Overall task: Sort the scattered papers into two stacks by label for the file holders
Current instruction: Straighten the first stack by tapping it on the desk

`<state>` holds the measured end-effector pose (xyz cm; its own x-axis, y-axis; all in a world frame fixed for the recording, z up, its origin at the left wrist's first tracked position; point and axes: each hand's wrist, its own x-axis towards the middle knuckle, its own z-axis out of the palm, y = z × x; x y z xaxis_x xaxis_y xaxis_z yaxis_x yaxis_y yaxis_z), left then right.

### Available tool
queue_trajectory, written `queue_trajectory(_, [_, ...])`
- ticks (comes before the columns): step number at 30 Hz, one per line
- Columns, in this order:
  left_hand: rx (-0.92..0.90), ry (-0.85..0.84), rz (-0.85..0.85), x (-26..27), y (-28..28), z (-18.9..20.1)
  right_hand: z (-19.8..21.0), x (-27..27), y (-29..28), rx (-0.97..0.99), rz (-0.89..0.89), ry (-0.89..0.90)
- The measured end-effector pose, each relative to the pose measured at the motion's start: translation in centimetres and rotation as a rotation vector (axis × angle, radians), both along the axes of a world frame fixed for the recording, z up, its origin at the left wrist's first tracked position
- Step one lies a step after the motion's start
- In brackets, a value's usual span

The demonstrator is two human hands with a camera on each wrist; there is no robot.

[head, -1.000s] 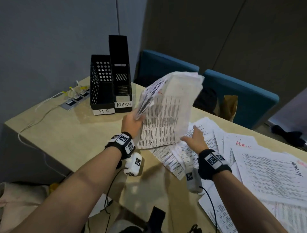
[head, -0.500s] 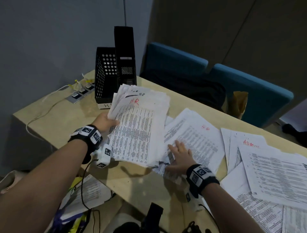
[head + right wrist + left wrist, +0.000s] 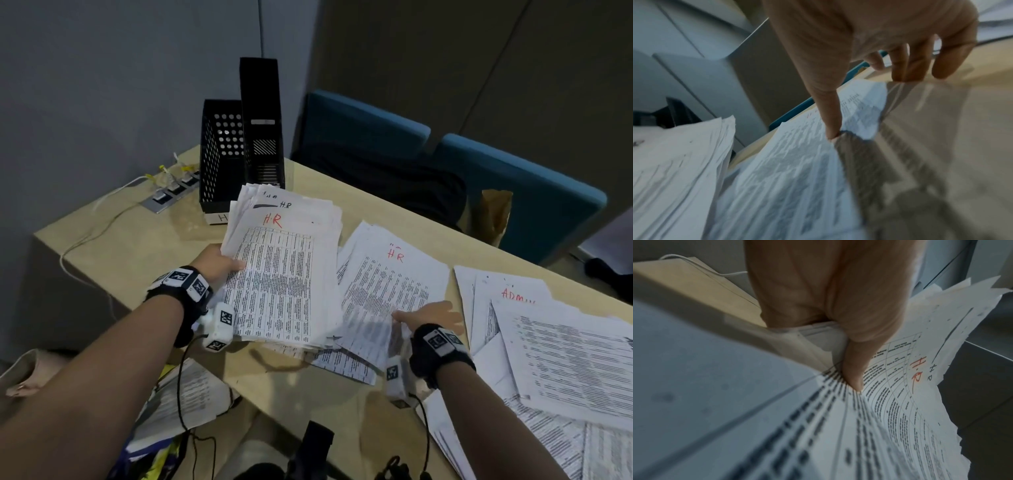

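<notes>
My left hand (image 3: 219, 265) grips a thick stack of printed papers (image 3: 281, 274) marked "HR" in red by its left edge. The thumb (image 3: 854, 369) lies on top, and the stack (image 3: 900, 402) lies nearly flat over the table. To its right a loose sheet marked "HR" (image 3: 387, 274) lies on other papers. My right hand (image 3: 428, 315) pinches this sheet (image 3: 797, 170) at its near right edge, thumb (image 3: 830, 116) on top, and that edge is blurred. Sheets marked "ADMIN" (image 3: 565, 359) spread out at the right. Two black file holders (image 3: 219, 154) (image 3: 262, 120) stand at the back left.
The beige table (image 3: 137, 246) carries a socket strip (image 3: 168, 193) with a white cable at the far left. Two blue chairs (image 3: 363, 137) (image 3: 531, 192) stand behind the table, with a brown paper bag (image 3: 495, 212) between them. More papers (image 3: 185, 401) lie below the near edge.
My left hand has brought the HR stack down from upright to nearly flat over the table. My right hand has slid to the near right edge of the loose HR sheet.
</notes>
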<state>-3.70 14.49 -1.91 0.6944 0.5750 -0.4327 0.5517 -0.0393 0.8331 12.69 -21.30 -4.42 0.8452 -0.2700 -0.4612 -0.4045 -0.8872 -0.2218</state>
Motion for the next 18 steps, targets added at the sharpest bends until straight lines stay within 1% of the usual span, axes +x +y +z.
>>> queue_trajectory(1, [0.010, 0.006, -0.003, 0.2, -0.2, 0.2, -1.0, 0.9, -0.2, 0.020, -0.041, 0.032])
queue_trajectory(3, [0.024, 0.021, -0.011, 0.6, -0.8, 0.8, -4.2, 2.8, -0.9, 0.069, -0.040, 0.105])
queue_trajectory(5, [0.031, 0.033, -0.026, 0.9, -1.0, 1.0, -5.4, 3.6, -1.1, 0.117, -0.012, 0.100])
queue_trajectory(7, [0.067, 0.055, -0.043, 1.2, -0.7, 0.8, -3.0, 2.3, -0.4, 0.143, 0.033, 0.074])
queue_trajectory(9, [0.075, 0.074, -0.049, 1.5, -0.7, 0.9, -1.6, 1.6, 0.0, 0.100, 0.054, 0.054])
queue_trajectory(10, [0.078, 0.078, -0.044, 1.6, -0.7, 1.0, -1.4, 1.7, 0.1, 0.089, 0.036, 0.037])
queue_trajectory(11, [0.079, 0.082, -0.047, 1.7, -1.0, 1.3, -0.9, 1.6, 0.2, 0.110, 0.015, 0.031])
queue_trajectory(14, [0.083, 0.093, -0.056, 1.8, -1.2, 1.5, -0.3, 2.1, 0.0, 0.284, -0.038, 0.000])
queue_trajectory(16, [0.075, 0.091, -0.052, 1.8, -1.3, 2.0, 0.6, 2.0, -0.3, 0.327, -0.044, -0.099])
queue_trajectory(18, [0.047, 0.077, -0.043, 1.9, -1.4, 2.9, 1.7, 2.2, -0.7, 0.325, 0.026, -0.253])
